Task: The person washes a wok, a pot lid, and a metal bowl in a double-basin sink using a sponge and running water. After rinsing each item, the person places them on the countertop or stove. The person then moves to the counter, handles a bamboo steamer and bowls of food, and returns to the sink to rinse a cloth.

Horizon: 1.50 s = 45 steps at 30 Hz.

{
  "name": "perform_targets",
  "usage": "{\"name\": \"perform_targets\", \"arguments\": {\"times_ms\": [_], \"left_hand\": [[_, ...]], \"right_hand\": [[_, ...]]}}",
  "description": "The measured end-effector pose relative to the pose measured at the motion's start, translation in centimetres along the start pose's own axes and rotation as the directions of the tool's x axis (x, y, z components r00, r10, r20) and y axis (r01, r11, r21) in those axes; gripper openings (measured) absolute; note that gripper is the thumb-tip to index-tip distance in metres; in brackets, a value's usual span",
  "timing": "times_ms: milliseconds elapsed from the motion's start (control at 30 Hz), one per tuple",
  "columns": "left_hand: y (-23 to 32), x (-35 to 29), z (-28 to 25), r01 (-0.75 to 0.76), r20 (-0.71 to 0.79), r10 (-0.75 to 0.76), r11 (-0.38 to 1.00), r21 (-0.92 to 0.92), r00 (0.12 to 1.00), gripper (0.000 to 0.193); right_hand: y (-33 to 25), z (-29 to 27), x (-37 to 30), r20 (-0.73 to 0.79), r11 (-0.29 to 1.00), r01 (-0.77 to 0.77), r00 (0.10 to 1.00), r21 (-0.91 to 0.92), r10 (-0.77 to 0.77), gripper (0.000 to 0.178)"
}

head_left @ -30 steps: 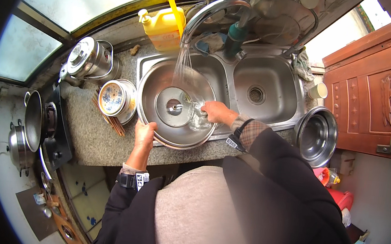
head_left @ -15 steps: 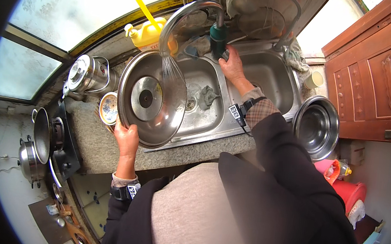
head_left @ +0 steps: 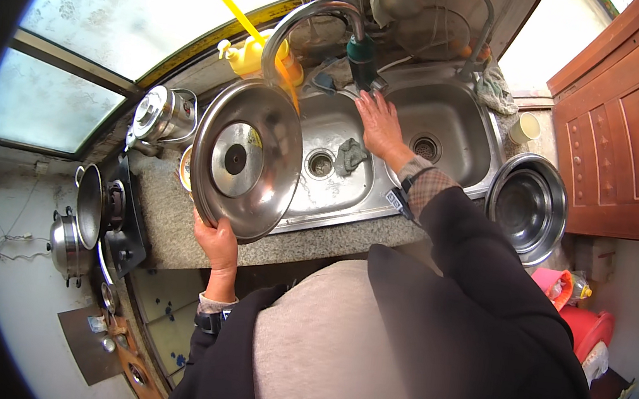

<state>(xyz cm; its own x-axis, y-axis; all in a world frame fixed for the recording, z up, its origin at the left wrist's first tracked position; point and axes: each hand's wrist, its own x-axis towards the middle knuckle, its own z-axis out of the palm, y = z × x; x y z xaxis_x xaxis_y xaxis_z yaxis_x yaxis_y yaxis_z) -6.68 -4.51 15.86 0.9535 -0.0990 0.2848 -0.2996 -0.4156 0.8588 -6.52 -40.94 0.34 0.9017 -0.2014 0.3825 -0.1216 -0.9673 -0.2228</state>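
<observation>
My left hand [head_left: 217, 245] grips the lower rim of a large round metal pot lid [head_left: 278, 183], held tilted over the left side of the sink [head_left: 304, 212]. A shiny disc with a dark centre sits in the middle of the lid. My right hand [head_left: 383, 131] is open, fingers stretched out, its fingertips at the lever [head_left: 379, 86] of the curved tap [head_left: 296, 15]. I cannot tell whether they touch it. No water shows at the spout, which is partly hidden behind the lid. A wet grey-green cloth [head_left: 352, 157] lies beside the left basin's drain [head_left: 320, 164].
A yellow jug [head_left: 249, 58] stands behind the tap. Left of the lid are a lidded metal pail [head_left: 163, 115], a mostly hidden bowl and a wok [head_left: 89, 206]. Stacked metal basins [head_left: 525, 209] and a pale cup [head_left: 525, 128] stand right of the sink, near a brown door [head_left: 628, 154].
Water that was running from the tap onto the lid has stopped. My right hand's fingers have spread from around the tap lever. The view has shifted slightly.
</observation>
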Motion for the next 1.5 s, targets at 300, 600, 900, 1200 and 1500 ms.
{"name": "perform_targets", "arguments": {"times_ms": [300, 600, 900, 1200, 1500], "left_hand": [[-1.1, -4.0, 0.3, -0.368, 0.126, 0.346, 0.878, 0.305, 0.930, 0.056], [0.0, -4.3, 1.0, -0.733, 0.477, 0.577, 0.630, 0.258, 0.663, 0.036], [-4.0, -4.5, -0.4, -0.689, 0.340, 0.600, 0.650, 0.321, 0.724, 0.055], [-6.3, -1.5, 1.1, 0.921, 0.889, -0.245, 0.148, -0.360, 0.387, 0.031], [5.4, 1.2, 3.9, 0.813, 0.689, -0.432, 0.337, -0.474, 0.581, 0.040]], "right_hand": [[-4.5, -4.4, -5.4, 0.754, -0.167, -0.747, 0.657, 0.644, -0.031, 0.069], [-7.7, -7.7, -6.7, 0.867, -0.792, -0.463, 0.473, 0.398, 0.158, 0.009], [-10.8, -13.6, -12.3, 0.668, -0.702, -0.236, 0.602, 0.672, 0.437, 0.016], [-10.2, -18.0, -16.6, 0.466, -0.626, -0.018, 0.685, 0.779, 0.560, 0.009], [-8.7, -23.8, -14.4, 0.339, -0.295, -0.168, 0.521, 0.941, 0.784, 0.033]]}}
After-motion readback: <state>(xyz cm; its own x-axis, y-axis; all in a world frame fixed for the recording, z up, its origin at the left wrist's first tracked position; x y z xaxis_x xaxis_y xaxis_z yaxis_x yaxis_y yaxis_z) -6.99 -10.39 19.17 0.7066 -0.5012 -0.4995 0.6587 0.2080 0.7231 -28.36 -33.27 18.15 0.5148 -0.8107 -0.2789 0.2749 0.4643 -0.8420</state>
